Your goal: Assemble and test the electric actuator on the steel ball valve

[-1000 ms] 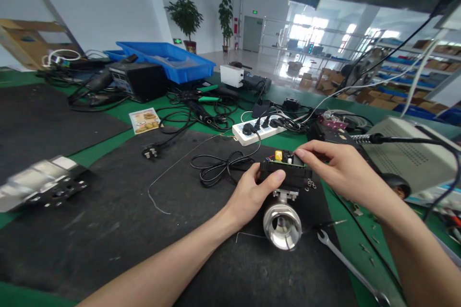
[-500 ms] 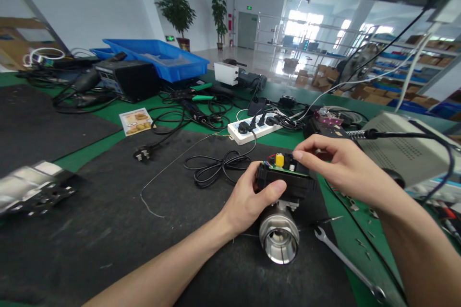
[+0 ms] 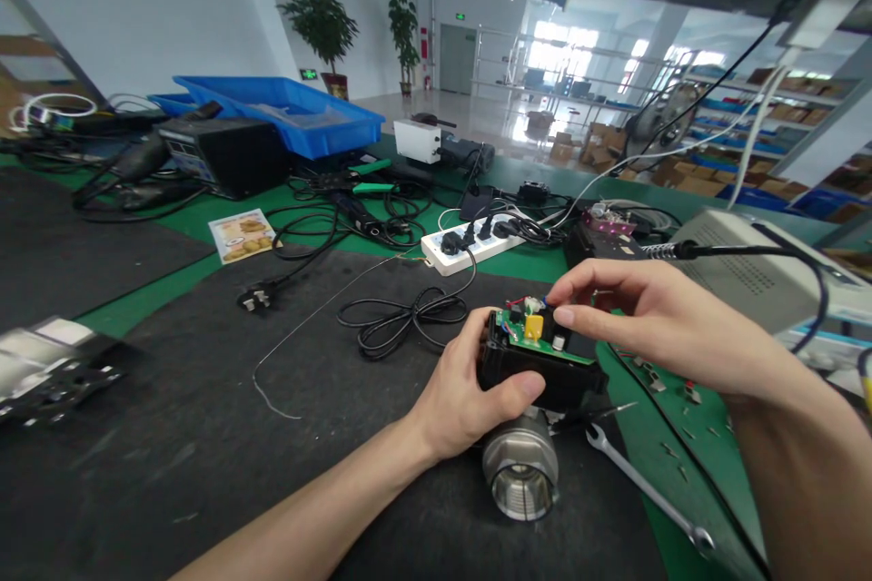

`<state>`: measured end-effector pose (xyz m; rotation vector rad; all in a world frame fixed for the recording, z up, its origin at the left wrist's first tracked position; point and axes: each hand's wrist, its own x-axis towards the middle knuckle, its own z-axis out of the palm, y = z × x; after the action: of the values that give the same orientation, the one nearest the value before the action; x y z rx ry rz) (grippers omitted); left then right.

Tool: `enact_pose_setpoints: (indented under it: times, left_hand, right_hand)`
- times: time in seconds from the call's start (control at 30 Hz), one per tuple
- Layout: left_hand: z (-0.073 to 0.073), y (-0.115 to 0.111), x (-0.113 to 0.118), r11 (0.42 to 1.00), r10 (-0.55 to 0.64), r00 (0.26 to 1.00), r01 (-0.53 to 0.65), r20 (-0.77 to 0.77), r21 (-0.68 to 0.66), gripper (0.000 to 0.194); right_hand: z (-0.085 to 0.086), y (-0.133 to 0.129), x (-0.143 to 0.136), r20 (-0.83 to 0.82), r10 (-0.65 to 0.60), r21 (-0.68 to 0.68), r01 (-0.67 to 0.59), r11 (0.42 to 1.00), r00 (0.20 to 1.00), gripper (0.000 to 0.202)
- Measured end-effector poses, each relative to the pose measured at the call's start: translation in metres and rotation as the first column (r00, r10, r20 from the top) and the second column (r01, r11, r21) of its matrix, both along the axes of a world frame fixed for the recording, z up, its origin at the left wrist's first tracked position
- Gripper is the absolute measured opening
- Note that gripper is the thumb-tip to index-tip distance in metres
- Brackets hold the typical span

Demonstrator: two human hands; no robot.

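Observation:
My left hand point(image 3: 463, 390) grips the left side of a black housing point(image 3: 538, 374), its thumb across the front. A green circuit board point(image 3: 559, 351) with a yellow component point(image 3: 533, 327) lies in the open top of the housing. Below the housing is a round metal valve body point(image 3: 521, 472), its threaded opening facing me. My right hand point(image 3: 633, 313) is at the board's back right, thumb and index finger pinched close together at small parts and wires. What lies between those fingertips is too small to make out.
A wrench point(image 3: 647, 490) lies right of the valve, near small screws. Behind are a coiled black cable point(image 3: 415, 313), a white power strip point(image 3: 470, 245) and a blue tray point(image 3: 327, 132). Another metal valve point(image 3: 47, 354) sits at the left; a beige device point(image 3: 742, 268) stands at the right.
The housing has tilted so that more of the board's top shows. My right fingers have closed in on the parts at its back. The view has shifted slightly right.

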<state>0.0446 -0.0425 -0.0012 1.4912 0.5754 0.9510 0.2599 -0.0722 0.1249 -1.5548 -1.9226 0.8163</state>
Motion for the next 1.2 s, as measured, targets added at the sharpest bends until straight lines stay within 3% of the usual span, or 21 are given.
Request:
enact_pose_setpoints:
  times: [0.17, 0.27, 0.4, 0.53, 0.93, 1.2]
  left_hand:
    - [0.003, 0.0, -0.001, 0.999, -0.039, 0.999, 0.04, -0.02, 0.014, 0.066]
    - [0.004, 0.002, -0.001, 0.993, -0.094, 0.995, 0.096, -0.032, 0.063, 0.067]
    - [0.008, 0.002, -0.001, 0.987, -0.115, 0.991, 0.121, -0.061, 0.104, 0.068]
    - [0.012, -0.001, -0.002, 0.983, -0.09, 0.987, 0.109, -0.13, 0.148, 0.072]
    - [0.002, 0.004, -0.004, 0.992, -0.042, 0.991, 0.056, -0.127, 0.109, 0.07]
    - [0.0, 0.009, -0.007, 0.992, -0.037, 0.993, 0.05, -0.111, 0.116, 0.066]
  right_hand:
    - [0.007, -0.007, 0.001, 0.058, 0.036, -0.021, -0.035, 0.999, 0.998, 0.022]
    - [0.017, -0.005, 0.002, 0.073, 0.114, -0.142, -0.103, 0.984, 0.991, 0.021]
    - [0.036, 0.01, 0.006, 0.149, 0.279, -0.4, -0.2, 0.895, 0.949, 0.025]
    - [0.05, 0.025, 0.008, 0.214, 0.441, -0.51, -0.285, 0.812, 0.872, 0.031]
    - [0.051, 0.032, -0.006, 0.213, 0.438, -0.532, -0.272, 0.801, 0.873, 0.028]
    - [0.057, 0.035, -0.02, 0.432, 0.44, -0.437, -0.244, 0.866, 0.787, 0.029]
